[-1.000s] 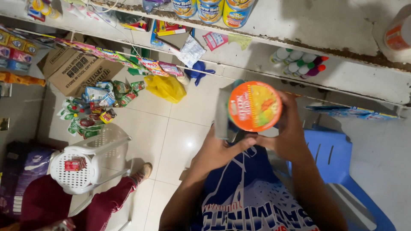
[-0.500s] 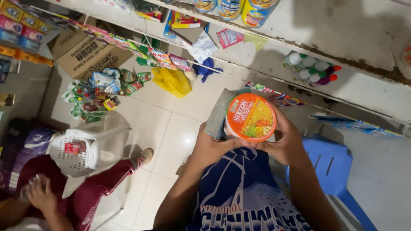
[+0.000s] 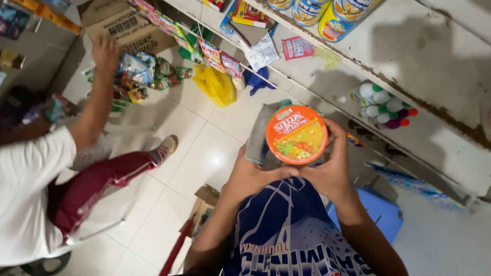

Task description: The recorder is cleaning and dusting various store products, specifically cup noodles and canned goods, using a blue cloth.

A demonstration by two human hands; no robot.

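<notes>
At far left a seated person in a white shirt [image 3: 25,189] and maroon trousers stretches an arm towards the brown cardboard box [image 3: 128,30]. Moving right, the left hand [image 3: 250,176] grips a grey cloth [image 3: 261,130] against the side of the round orange-lidded noodle cup [image 3: 296,134]. The cup sits at chest height, lid facing up, its foil printed with yellow noodles and vegetables. The right hand [image 3: 332,171] clasps the cup's far side, just before the white shelf [image 3: 424,76].

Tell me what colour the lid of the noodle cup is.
The noodle cup has an orange lid with a yellow food picture, seen in the head view.
</notes>
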